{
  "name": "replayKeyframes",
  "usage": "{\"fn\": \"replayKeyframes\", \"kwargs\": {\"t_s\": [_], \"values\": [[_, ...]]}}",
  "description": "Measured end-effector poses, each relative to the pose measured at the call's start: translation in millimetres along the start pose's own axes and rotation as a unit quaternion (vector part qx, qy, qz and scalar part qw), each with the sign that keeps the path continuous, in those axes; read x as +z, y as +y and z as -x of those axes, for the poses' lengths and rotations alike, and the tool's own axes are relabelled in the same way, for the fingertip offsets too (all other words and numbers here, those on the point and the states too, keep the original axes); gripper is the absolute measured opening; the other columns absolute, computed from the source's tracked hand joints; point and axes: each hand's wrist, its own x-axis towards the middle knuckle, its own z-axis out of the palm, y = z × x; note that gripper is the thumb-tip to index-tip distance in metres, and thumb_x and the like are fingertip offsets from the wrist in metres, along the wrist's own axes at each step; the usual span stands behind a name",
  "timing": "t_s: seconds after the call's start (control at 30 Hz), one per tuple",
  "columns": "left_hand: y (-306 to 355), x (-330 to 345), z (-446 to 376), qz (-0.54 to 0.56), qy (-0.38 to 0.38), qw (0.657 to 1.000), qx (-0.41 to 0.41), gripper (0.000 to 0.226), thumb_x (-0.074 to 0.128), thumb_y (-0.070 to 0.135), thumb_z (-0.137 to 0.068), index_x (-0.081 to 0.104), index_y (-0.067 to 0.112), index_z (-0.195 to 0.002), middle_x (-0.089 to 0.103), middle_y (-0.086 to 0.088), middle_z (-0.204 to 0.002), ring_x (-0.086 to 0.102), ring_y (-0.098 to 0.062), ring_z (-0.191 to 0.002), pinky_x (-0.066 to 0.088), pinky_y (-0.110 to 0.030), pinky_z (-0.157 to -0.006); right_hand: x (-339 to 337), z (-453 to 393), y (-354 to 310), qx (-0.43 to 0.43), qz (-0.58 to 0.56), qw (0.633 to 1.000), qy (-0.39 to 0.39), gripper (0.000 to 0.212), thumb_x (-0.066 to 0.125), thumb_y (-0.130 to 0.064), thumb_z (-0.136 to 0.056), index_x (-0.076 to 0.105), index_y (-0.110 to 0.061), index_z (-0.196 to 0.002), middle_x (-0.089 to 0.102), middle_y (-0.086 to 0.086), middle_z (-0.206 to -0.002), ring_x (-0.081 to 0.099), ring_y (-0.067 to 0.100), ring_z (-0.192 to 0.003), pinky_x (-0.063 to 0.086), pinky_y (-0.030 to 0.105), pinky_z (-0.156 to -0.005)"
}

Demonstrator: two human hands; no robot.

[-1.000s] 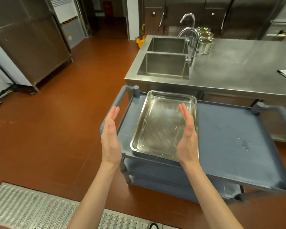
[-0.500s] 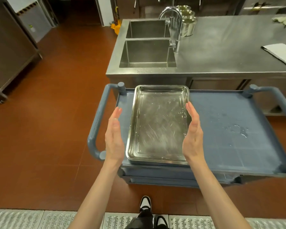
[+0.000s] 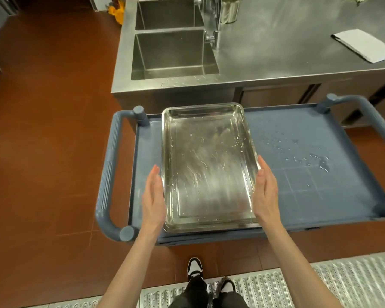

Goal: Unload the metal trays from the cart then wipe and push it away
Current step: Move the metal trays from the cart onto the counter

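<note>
Head view shows the metal tray (image 3: 207,167) lying flat on the left half of the cart (image 3: 309,192) top shelf, still to be unloaded. Step in hand, as judged: take the tray by its two long sides. To do this well, seat the fingers under both rims at the same height, lift level, and keep the tray horizontal, since water droplets (image 3: 298,150) on the shelf and in the tray suggest slippery metal. The left hand (image 3: 153,196) is flat with fingers straight, just beside the left rim; contact cannot be confirmed. The right hand (image 3: 265,192) is likewise flat and unclenched, its palm at the right rim, apparently touching. Neither hand grasps anything yet.
</note>
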Motion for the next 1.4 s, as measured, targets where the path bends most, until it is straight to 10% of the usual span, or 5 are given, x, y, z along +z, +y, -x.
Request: {"fn": "replayKeyframes", "kwargs": {"t_s": [0.37,0.63,0.93,1.4], "values": [[-42.3,16.6,-22.1,-0.004,0.009,0.995,-0.099,0.056,0.045,0.044,-0.112,0.034,0.026,-0.163,0.040,0.009,-0.164,0.040,-0.007,-0.145,0.035,-0.029,-0.118,4.3,-16.5,48.3,0.114,0.130,0.984,-0.035,0.062,0.027,-0.059,-0.108,0.027,-0.031,-0.164,0.028,-0.004,-0.170,0.025,0.020,-0.157,0.022,0.048,-0.128],[-42.7,20.5,-25.7,-0.040,0.026,0.989,-0.137,0.052,0.049,0.049,-0.109,0.045,0.021,-0.153,0.055,-0.001,-0.145,0.052,-0.022,-0.137,0.043,-0.047,-0.119,3.9,-25.0,45.2,0.160,0.207,0.965,-0.011,0.044,0.047,-0.040,-0.109,0.052,-0.007,-0.138,0.056,0.011,-0.136,0.056,0.030,-0.112,0.042,0.040,-0.086],[-30.0,21.0,-24.3,-0.072,0.034,0.991,-0.105,0.046,0.054,0.051,-0.106,0.052,0.023,-0.143,0.061,0.003,-0.128,0.059,-0.021,-0.121,0.049,-0.048,-0.111,-8.2,-11.3,33.7,0.165,0.132,0.975,0.065,0.010,0.053,-0.033,-0.108,0.051,-0.023,-0.106,0.061,-0.001,-0.100,0.055,0.021,-0.093,0.040,0.036,-0.077],[40.7,63.8,-20.6,-0.047,-0.058,0.997,0.010,0.040,0.051,0.055,-0.106,0.059,0.030,-0.136,0.067,0.001,-0.110,0.061,-0.015,-0.092,0.054,-0.037,-0.086,-98.3,15.2,13.4,0.186,0.028,0.964,0.188,0.023,0.063,-0.047,-0.098,0.062,-0.026,-0.103,0.066,0.001,-0.079,0.057,0.018,-0.063,0.046,0.037,-0.061]]}}
